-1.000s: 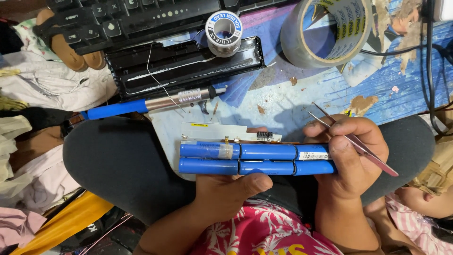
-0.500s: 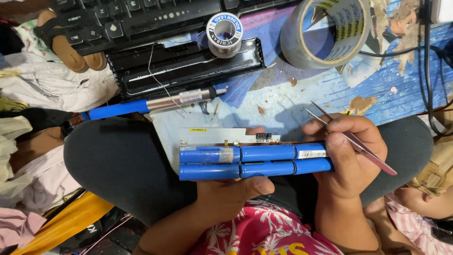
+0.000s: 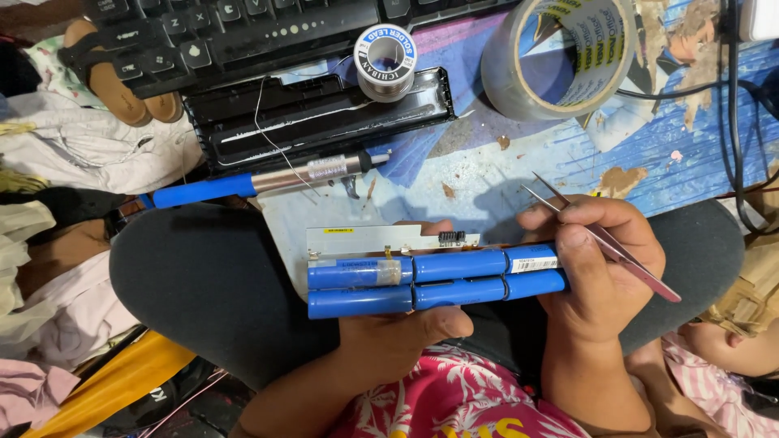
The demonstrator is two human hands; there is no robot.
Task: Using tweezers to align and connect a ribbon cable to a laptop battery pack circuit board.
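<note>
A blue battery pack [image 3: 430, 280] of cylindrical cells in two rows lies across my lap, with a thin circuit strip [image 3: 381, 241] along its far side. My left hand [image 3: 398, 341] holds the pack from below, thumb over its near edge. My right hand [image 3: 596, 259] grips the pack's right end and also pinches metal tweezers [image 3: 604, 239], whose tips point up and left over the table.
A blue-handled soldering iron [image 3: 268, 180] lies on the table edge. Behind it are a black plastic tray [image 3: 324, 113], a solder spool [image 3: 386, 61], a keyboard [image 3: 243, 32] and a roll of tape [image 3: 560, 57]. Cables [image 3: 734, 105] run at right. Cloth is piled at left.
The battery pack and both hands have tilted very slightly; the hold on pack and tweezers is the same.
</note>
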